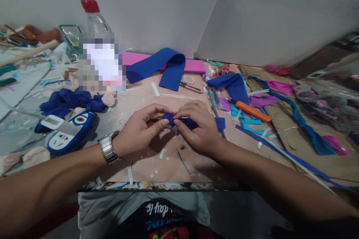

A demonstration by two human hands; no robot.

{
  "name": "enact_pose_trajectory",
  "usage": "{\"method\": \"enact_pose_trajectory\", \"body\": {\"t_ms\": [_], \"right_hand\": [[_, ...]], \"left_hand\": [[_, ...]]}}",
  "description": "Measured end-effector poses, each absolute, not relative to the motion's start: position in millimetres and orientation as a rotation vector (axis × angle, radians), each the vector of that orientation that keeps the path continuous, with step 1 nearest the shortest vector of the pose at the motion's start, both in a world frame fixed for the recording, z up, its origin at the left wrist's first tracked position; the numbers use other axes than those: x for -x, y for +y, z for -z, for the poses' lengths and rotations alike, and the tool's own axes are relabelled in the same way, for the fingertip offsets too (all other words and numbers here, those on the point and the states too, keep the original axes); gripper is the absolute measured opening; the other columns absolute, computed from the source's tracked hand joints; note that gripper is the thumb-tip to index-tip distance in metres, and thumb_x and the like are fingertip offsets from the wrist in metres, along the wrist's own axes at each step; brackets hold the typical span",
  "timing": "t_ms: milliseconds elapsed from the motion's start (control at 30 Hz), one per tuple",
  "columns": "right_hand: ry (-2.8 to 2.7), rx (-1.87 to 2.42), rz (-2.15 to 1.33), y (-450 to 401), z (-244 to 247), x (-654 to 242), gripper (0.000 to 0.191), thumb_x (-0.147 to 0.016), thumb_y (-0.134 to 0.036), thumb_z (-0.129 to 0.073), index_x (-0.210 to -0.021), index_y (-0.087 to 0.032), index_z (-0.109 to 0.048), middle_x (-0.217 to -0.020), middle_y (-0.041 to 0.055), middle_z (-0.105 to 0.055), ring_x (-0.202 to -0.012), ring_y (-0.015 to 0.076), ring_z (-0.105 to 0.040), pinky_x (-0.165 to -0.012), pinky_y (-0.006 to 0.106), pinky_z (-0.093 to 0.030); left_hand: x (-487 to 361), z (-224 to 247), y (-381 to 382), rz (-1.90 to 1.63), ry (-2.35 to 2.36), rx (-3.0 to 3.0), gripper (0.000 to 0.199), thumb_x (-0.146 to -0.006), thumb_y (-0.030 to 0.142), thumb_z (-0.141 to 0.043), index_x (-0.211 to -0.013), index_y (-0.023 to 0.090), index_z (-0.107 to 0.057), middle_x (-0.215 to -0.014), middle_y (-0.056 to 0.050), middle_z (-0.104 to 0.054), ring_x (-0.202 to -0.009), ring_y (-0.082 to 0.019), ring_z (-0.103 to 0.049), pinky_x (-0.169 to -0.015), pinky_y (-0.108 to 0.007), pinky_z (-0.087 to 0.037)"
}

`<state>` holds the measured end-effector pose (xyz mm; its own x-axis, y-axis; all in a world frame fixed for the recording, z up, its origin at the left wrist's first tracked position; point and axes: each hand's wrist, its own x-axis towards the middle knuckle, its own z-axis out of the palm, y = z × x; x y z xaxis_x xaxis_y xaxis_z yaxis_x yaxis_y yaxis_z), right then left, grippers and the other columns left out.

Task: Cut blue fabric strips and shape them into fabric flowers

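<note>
Between both hands is a gathered dark blue fabric strip, held above the middle of the table. My left hand, with a metal watch on its wrist, pinches the bunched end between thumb and fingers. Thumb and fingers of my right hand are closed on the same strip close beside it. The strip's flat tail sticks out past the right hand. A small pale piece shows just under the pinched end; its kind cannot be made out.
A blue and white power strip lies at left beside bunched blue fabric. A red-capped bottle stands behind. Flat blue fabric, small scissors and tape lie beyond my hands. An orange cutter rests at right near cardboard.
</note>
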<state>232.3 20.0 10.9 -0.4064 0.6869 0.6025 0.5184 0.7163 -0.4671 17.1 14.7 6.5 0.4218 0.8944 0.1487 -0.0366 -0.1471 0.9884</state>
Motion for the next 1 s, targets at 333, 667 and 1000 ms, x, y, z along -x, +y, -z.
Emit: {"method": "enact_pose_trajectory", "body": {"t_ms": [333,667,1000], "right_hand": [[-2.121,0.93,-0.23,20.2,-12.0,-232.1,0.003,-0.093,-0.025,-0.068,-0.09,-0.024,-0.067,-0.088,0.0022,-0.074,-0.09,0.0223,-0.065,-0.09,0.044,-0.044],[-2.12,0.959,-0.271,20.3,-10.9,-233.0,0.009,-0.093,-0.031,-0.072,-0.093,-0.024,-0.067,-0.089,0.0019,-0.074,-0.09,0.0222,-0.065,-0.09,0.044,-0.044],[-2.121,0.937,-0.272,19.4,-10.9,-232.9,0.009,-0.094,-0.031,-0.072,-0.098,-0.025,-0.065,-0.092,0.0019,-0.075,-0.092,0.0229,-0.065,-0.089,0.044,-0.045]], "left_hand": [[-19.1,-5.8,12.3,-0.955,0.833,-1.448,0.019,-0.098,0.026,-0.066,-0.115,0.018,-0.062,-0.115,-0.009,-0.077,-0.108,-0.018,-0.074,-0.097,-0.033,-0.059],[-18.0,-6.9,13.4,-0.952,0.812,-1.49,0.022,-0.1,0.03,-0.064,-0.117,0.018,-0.068,-0.115,-0.009,-0.079,-0.105,-0.02,-0.076,-0.095,-0.033,-0.06],[-16.1,-4.5,13.9,-0.912,0.891,-1.565,0.035,-0.095,0.038,-0.071,-0.123,0.017,-0.073,-0.125,-0.012,-0.076,-0.113,-0.025,-0.072,-0.103,-0.042,-0.056]]}}
